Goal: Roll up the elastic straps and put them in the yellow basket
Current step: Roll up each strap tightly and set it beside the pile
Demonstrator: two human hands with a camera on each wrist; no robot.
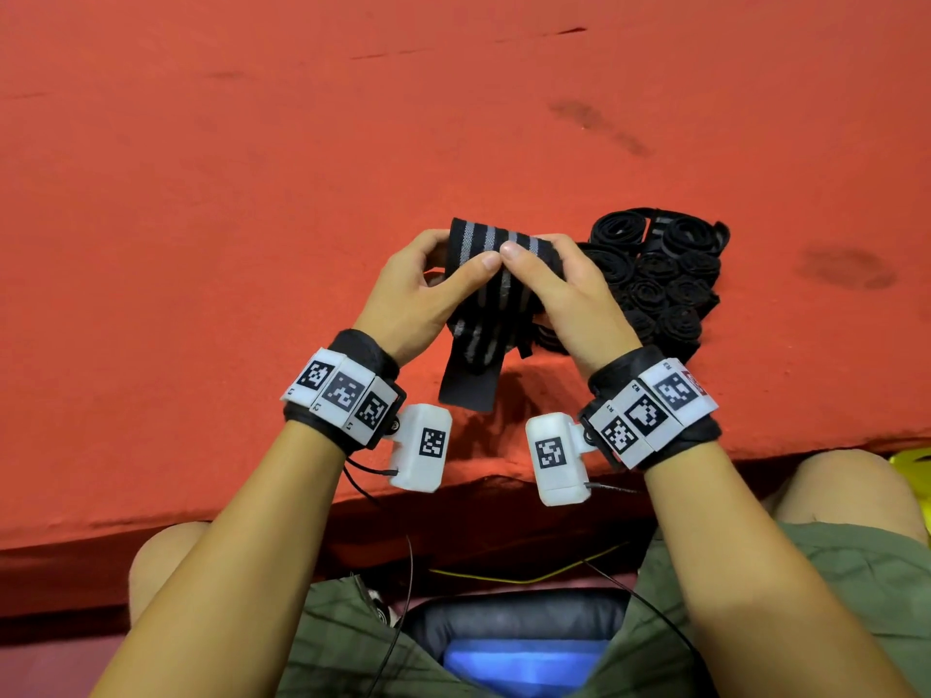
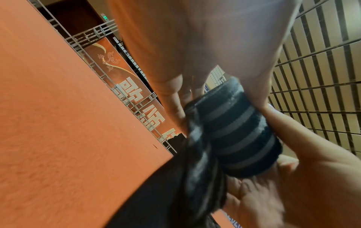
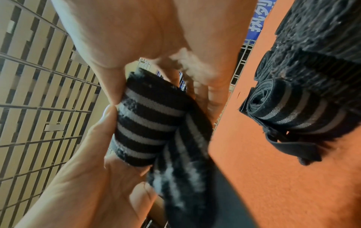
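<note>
We are holding the black elastic strap with grey stripes (image 1: 504,274) above the red felt table (image 1: 252,193), its rolled part sitting between both thumbs and curled fingers, its loose tail hanging towards the table edge. Our left hand (image 1: 418,294) is gripping the roll's left end, thumb pressing on top. Our right hand (image 1: 564,294) is pinching its right end. A pile of rolled black straps (image 1: 660,279) is lying just beside the right hand.

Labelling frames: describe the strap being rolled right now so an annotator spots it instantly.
On the red felt table, near its front edge, a pile of rolled black straps lies at right. Just left of it, the black grey-striped elastic strap is gripped by left hand and right hand: lifted, half-rolled, tail dangling.
</note>
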